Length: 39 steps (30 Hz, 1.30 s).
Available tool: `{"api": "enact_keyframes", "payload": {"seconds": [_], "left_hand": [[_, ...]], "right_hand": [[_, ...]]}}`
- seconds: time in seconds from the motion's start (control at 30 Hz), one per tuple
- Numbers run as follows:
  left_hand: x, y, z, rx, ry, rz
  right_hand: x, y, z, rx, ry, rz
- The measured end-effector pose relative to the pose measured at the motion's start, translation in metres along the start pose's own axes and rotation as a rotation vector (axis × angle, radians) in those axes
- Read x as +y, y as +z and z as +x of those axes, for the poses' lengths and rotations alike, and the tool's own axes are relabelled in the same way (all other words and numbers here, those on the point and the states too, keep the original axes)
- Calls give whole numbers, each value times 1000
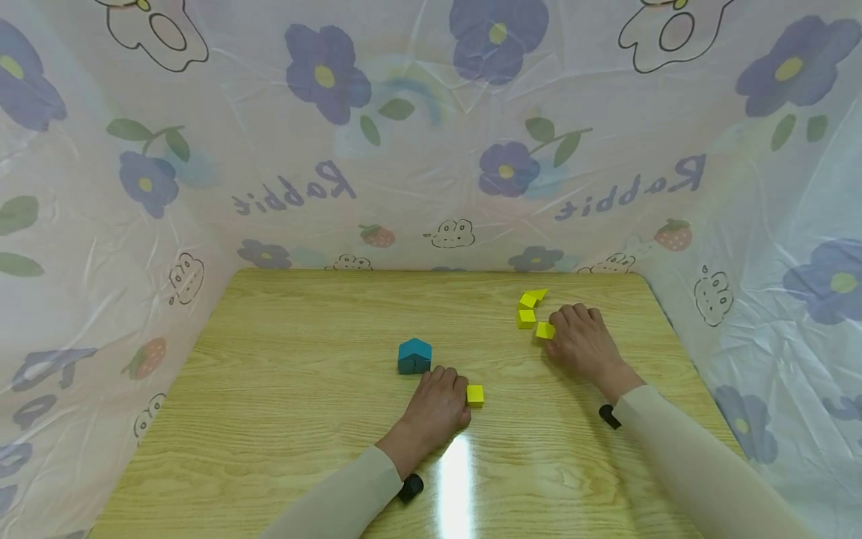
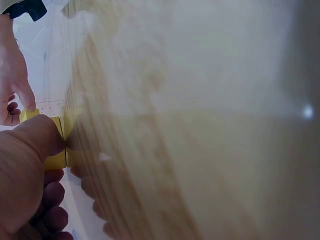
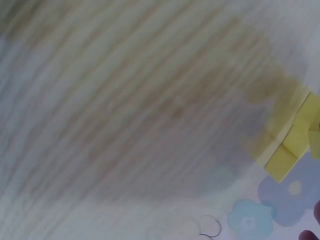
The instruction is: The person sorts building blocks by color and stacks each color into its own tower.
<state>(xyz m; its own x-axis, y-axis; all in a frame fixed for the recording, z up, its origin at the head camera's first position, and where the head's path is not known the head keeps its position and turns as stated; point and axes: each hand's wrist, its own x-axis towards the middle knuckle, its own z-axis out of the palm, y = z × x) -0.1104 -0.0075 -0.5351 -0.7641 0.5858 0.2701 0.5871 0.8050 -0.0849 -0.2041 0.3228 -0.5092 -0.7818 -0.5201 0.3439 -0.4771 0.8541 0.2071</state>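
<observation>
On the wooden table, my left hand (image 1: 436, 410) pinches a yellow cube (image 1: 475, 396) at its right side. The thumb lies against that yellow block (image 2: 55, 162) in the left wrist view. Farther right, my right hand (image 1: 583, 340) holds another yellow block (image 1: 545, 331) between thumb and fingers, partly hidden by them. Just beyond it are a yellow cube (image 1: 527, 320), a further yellow block (image 1: 528, 302) and a yellow pointed piece (image 1: 539, 294). In the right wrist view, yellow blocks (image 3: 295, 141) form a row, with only fingertips (image 3: 308, 235) showing at the edge.
A blue house-shaped group of blocks (image 1: 414, 355) stands just beyond my left hand. Patterned cloth (image 1: 417, 150) rises behind the table (image 1: 303, 329) and on both sides. Each wrist wears a dark device, such as the left one (image 1: 411, 488).
</observation>
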Motion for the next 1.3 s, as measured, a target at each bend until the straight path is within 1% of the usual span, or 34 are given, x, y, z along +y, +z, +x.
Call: {"api": "enact_keyframes", "payload": {"seconds": [0.13, 0.33, 0.5, 0.63, 0.73, 0.93, 1.2, 1.3], "left_hand": [[0, 0, 1, -18, -4, -7], [0, 2, 1, -46, -8, -19], [0, 2, 1, -69, -15, -21], [1, 2, 1, -70, -19, -21], [1, 2, 2, -72, -20, -16], [1, -1, 2, -75, -20, -13], [1, -1, 1, -66, -22, -11], [1, -1, 2, -75, -25, -10]], "right_hand": [[-5, -2, 0, 52, -36, 15], [-17, -5, -2, 59, -65, 41], [-27, -7, -6, 74, -67, 76], [-36, -9, -9, 82, -77, 114], [-45, -11, -11, 66, -89, 139], [-64, -15, -12, 8, -125, 171], [-88, -18, -13, -5, -197, 243], [-94, -19, -13, -30, -209, 263]]}}
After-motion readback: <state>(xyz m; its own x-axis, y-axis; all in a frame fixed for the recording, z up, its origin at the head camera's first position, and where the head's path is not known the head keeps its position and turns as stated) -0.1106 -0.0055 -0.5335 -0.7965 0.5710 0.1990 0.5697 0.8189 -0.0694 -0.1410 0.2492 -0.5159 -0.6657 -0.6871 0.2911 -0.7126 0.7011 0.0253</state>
